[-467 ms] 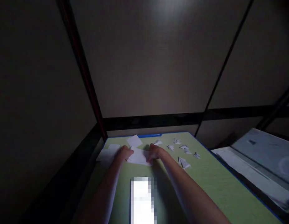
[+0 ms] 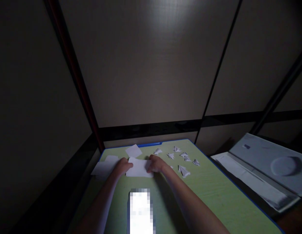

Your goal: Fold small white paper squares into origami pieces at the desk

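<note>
Count on inspection: one table (image 2: 214, 198), one open box (image 2: 260, 156), one bright-screened device (image 2: 141, 213), one left hand (image 2: 123, 165) and one right hand (image 2: 156, 163), one gripped paper (image 2: 138, 167), one separate square sheet (image 2: 133, 151), one group of overlapping sheets (image 2: 104, 167), number indeterminable, seven folded paper pieces (image 2: 184, 171), and one white fragment (image 2: 171, 167), partly hidden.

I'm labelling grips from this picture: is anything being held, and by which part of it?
Yes, a white paper: the left hand holds its left edge, the right hand its right side.
</note>
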### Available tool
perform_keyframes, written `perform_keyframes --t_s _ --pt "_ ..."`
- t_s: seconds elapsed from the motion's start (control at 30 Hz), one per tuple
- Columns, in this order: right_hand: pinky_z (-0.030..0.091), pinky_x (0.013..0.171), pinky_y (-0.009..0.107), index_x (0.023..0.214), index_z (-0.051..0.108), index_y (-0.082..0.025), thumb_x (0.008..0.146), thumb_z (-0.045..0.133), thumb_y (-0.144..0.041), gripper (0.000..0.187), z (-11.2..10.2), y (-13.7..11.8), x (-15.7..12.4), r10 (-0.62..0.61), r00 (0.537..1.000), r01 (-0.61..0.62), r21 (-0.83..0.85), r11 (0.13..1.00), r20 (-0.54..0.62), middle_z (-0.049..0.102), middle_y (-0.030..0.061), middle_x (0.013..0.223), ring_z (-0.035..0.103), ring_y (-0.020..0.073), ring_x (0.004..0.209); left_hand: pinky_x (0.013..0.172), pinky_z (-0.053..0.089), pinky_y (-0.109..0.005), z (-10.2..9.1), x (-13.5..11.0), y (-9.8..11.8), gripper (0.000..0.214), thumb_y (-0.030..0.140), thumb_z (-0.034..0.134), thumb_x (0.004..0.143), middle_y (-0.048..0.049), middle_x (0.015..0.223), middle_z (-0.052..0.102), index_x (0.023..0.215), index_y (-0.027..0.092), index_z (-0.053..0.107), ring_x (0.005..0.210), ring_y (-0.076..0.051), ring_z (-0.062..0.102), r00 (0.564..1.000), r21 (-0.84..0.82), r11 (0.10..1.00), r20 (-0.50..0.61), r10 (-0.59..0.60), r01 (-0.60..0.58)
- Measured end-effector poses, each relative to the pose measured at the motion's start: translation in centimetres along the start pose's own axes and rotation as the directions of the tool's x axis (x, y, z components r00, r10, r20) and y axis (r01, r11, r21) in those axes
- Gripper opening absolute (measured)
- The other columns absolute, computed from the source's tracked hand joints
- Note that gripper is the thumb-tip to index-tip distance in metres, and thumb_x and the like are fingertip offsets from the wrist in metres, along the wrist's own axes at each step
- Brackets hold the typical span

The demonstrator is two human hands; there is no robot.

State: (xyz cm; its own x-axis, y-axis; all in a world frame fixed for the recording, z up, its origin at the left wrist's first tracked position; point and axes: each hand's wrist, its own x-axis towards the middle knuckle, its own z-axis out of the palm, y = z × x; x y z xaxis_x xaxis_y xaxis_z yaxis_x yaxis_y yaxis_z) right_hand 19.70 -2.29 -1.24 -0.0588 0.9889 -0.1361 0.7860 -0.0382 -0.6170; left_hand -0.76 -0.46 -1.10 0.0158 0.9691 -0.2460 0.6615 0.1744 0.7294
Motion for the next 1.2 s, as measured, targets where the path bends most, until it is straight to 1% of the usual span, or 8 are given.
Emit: perform_keyframes --t_s 0.13,0.27,0.33,0.47,0.73,0.97,1.1,1.2 --pt "0.055 0.086 0.043 0.124 0.057 -0.016 0.093 0.060 -0.034 0.036 0.1 0.2 -3.1 -0.067 0.997 0.070 0.074 0.995 -0.040 0.061 0.0097 0.123 0.064 0.0219 0.104 0.055 0.044 -0.022 0.2 -1.6 -0.7 0.015 0.007 0.060 0.079 0.0038 0.065 0.058 0.091 0.012 0.054 0.057 -0.011 0.058 0.997 -0.140 0.987 -0.008 0.076 -0.077" --pt "0.044 0.068 0.028 0.092 0.059 -0.018 0.075 0.064 -0.010 0.020 0.3 0.8 -5.5 -0.171 0.972 0.202 0.202 0.958 -0.163 0.060 -0.0023 0.076 0.057 0.0146 0.072 0.065 0.049 -0.027 0.8 -3.8 -1.8 0.050 0.012 0.062 0.073 -0.0038 0.087 0.070 0.121 0.012 0.048 0.076 -0.018 0.068 0.983 -0.289 0.940 -0.036 0.180 -0.183" --pt "0.037 0.061 0.026 0.084 0.055 -0.020 0.071 0.060 -0.007 0.019 0.7 1.1 -5.9 -0.200 0.959 0.251 0.281 0.926 -0.198 0.055 -0.0042 0.069 0.051 0.0136 0.066 0.073 0.050 -0.030 1.3 -4.7 -2.2 0.051 0.016 0.064 0.069 -0.0070 0.096 0.071 0.119 0.013 0.054 0.085 -0.021 0.067 0.969 -0.319 0.915 -0.075 0.236 -0.247" --pt "0.040 0.067 0.027 0.087 0.052 -0.021 0.068 0.059 -0.014 0.021 1.6 1.4 -6.3 -0.218 0.948 0.307 0.472 0.827 -0.233 0.057 -0.0017 0.079 0.054 0.0156 0.073 0.085 0.049 -0.036 2.3 -5.9 -2.6 0.035 0.025 0.061 0.068 -0.0127 0.101 0.070 0.100 0.011 0.064 0.095 -0.026 0.066 0.947 -0.350 0.880 -0.142 0.288 -0.320" --pt "0.047 0.083 0.034 0.108 0.048 -0.022 0.066 0.067 -0.028 0.047 3.5 1.1 -6.8 -0.149 0.962 0.273 0.755 0.596 -0.230 0.061 0.0038 0.097 0.061 0.0192 0.090 0.100 0.044 -0.039 3.1 -7.1 -2.1 0.047 0.024 0.058 0.065 -0.0141 0.114 0.070 0.110 0.013 0.059 0.111 -0.027 0.064 0.915 -0.483 0.777 -0.221 0.337 -0.403" --pt "0.046 0.075 0.032 0.093 0.059 -0.018 0.072 0.073 -0.039 0.033 2.4 1.3 -6.9 -0.079 0.962 0.258 0.789 0.558 -0.260 0.065 0.0045 0.086 0.060 0.0189 0.080 0.078 0.052 -0.038 3.2 -7.7 -1.7 0.044 0.039 0.064 0.069 -0.0127 0.094 0.073 0.102 0.010 0.066 0.092 -0.030 0.068 0.971 -0.575 0.783 -0.121 0.206 -0.238" --pt "0.044 0.067 0.030 0.086 0.064 -0.016 0.078 0.070 -0.045 0.031 0.6 0.9 -8.0 -0.076 0.957 0.274 0.780 0.562 -0.281 0.064 0.0033 0.078 0.057 0.0168 0.072 0.076 0.052 -0.035 2.0 -9.5 -1.2 0.056 0.040 0.080 0.055 -0.0081 0.095 0.073 0.103 0.017 0.063 0.091 -0.028 0.067 0.999 -0.849 0.529 0.043 0.031 0.021" --pt "0.044 0.065 0.029 0.088 0.067 -0.018 0.081 0.069 -0.046 0.029 -0.9 0.1 -9.3 -0.159 0.955 0.296 0.739 0.605 -0.252 0.066 0.0029 0.079 0.059 0.0165 0.071 0.072 0.053 -0.039 0.7 -10.8 -0.9 0.054 0.056 0.077 0.055 -0.0078 0.094 0.072 0.094 0.020 0.067 0.085 -0.029 0.067 0.938 -0.896 0.351 0.328 0.114 0.271"
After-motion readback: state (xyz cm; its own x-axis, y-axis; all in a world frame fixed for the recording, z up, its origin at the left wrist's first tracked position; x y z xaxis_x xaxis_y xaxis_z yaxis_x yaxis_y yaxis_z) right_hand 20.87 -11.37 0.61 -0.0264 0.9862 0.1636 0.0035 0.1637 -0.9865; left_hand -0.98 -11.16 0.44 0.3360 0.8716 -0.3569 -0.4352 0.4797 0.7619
